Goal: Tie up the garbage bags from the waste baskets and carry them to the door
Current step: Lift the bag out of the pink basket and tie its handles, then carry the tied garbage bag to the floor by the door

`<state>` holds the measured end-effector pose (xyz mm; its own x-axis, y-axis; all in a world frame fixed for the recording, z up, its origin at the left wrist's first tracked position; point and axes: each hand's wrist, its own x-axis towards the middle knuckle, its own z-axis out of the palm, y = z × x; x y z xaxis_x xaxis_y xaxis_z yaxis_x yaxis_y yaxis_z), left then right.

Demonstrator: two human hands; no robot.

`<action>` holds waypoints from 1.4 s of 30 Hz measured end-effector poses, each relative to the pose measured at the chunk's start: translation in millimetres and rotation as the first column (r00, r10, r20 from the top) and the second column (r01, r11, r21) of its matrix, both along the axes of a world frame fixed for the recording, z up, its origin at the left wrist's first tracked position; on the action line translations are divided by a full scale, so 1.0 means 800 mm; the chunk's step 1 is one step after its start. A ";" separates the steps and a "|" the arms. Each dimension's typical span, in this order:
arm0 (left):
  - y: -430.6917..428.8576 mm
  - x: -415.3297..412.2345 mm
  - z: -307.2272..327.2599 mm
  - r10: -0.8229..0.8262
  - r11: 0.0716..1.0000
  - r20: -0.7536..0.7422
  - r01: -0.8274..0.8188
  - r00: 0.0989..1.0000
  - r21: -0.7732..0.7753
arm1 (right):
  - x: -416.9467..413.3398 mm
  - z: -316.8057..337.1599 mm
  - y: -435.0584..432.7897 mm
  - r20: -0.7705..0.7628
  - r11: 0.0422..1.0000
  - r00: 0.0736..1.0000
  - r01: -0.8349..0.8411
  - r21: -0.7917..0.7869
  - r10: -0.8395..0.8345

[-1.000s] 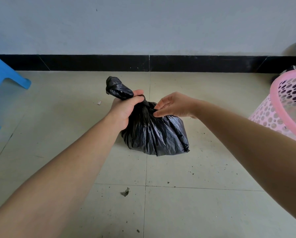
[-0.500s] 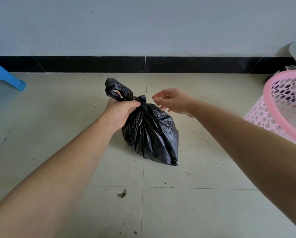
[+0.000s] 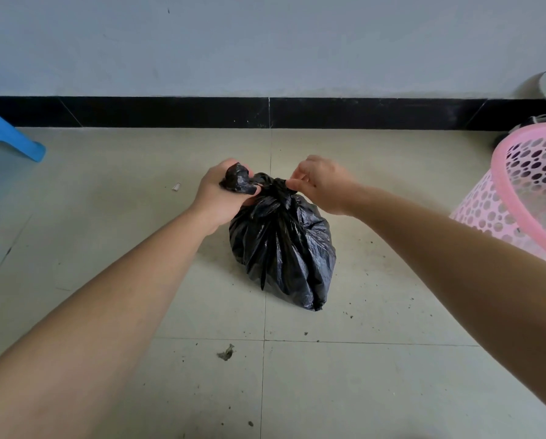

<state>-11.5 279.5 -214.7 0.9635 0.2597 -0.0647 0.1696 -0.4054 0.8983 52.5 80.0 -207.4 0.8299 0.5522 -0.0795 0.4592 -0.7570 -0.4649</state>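
No writing, brand or number can be read anywhere (the far edges look perhaps too blurred).

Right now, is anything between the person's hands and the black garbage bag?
Nothing visible. The left hand grips the twisted top of the black garbage bag, and the right hand pinches its knotted neck. The door is out of view, so that path cannot be judged.

Crinkled glossy plastic garbage bag [image 3: 281, 245]; perforated plastic basket [image 3: 531, 198].
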 end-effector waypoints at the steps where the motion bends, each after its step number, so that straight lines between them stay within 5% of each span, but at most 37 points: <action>1: 0.003 -0.001 -0.001 -0.005 1.000 -0.020 0.005 1.000 0.008 | -0.002 -0.005 -0.007 0.080 0.990 0.995 -0.053 -0.134 0.064; 4: 0.012 -0.006 -0.014 0.015 0.999 -0.163 -0.020 0.987 -0.033 | -0.003 -0.024 -0.031 0.222 0.881 0.950 -0.096 -0.463 0.220; 6: 0.011 -0.008 -0.026 0.077 0.991 -0.226 -0.100 0.971 -0.093 | -0.002 -0.034 -0.034 0.209 0.871 0.963 -0.049 -0.489 0.171; 10: 0.001 -0.014 -0.054 0.172 0.938 -0.314 -0.252 0.934 -0.238 | -0.004 -0.056 -0.026 -0.101 0.954 0.978 0.149 -0.261 -0.181; 13: 0.000 -0.020 -0.079 0.136 0.828 -0.493 -0.372 0.859 -0.420 | -0.011 -0.065 -0.022 -0.477 0.931 0.807 0.356 -0.079 -0.348; 16: -0.003 -0.015 -0.105 0.104 0.758 -0.499 -0.393 0.861 -0.521 | -0.019 -0.077 -0.012 -0.623 0.848 0.698 0.520 0.100 -0.354; 22: -0.024 -0.007 -0.058 0.154 0.936 -0.236 -0.218 0.959 -0.275 | -0.036 -0.073 0.002 -0.550 0.739 0.757 0.586 0.332 -0.353; 29: -0.011 0.003 0.053 0.142 0.984 -0.072 -0.133 0.987 0.118 | -0.048 0.026 0.007 -0.314 0.805 0.887 0.445 0.392 -0.337; 34: 0.000 -0.012 0.194 0.042 0.920 -0.018 -0.031 0.999 0.391 | -0.046 0.171 0.004 -0.095 0.889 0.959 0.282 0.360 -0.266; 42: 0.019 -0.044 0.515 0.013 0.899 0.054 -0.036 0.998 0.437 | -0.063 0.496 0.005 0.039 0.951 0.996 0.070 0.300 -0.085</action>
<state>-46.7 295.1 197.7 0.9556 0.2746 0.1073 0.1454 -0.7557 0.6386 2.4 83.6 189.1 0.8698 0.4780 0.1223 0.4333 -0.6215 -0.6527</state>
